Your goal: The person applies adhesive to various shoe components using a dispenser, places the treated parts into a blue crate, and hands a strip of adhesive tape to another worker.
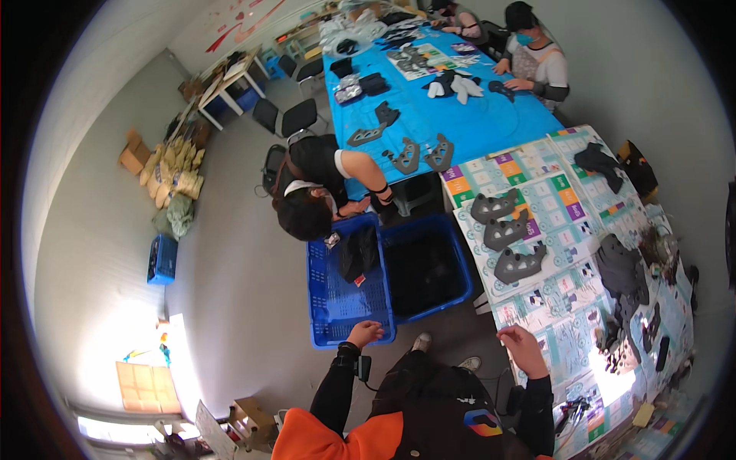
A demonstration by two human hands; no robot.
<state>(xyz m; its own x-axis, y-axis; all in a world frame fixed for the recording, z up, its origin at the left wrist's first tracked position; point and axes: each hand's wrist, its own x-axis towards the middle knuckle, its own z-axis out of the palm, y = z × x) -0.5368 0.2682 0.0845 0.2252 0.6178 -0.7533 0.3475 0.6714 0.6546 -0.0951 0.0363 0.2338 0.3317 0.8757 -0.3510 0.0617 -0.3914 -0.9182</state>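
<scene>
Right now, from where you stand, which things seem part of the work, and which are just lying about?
Likely part of the work, being nearest the hands:
- large blue crate, by the left hand
- patterned tabletop, by the right hand
- three curved grey pieces on it

Probably just lying about:
- cardboard box
- black chair
- small crate by the wall
</scene>
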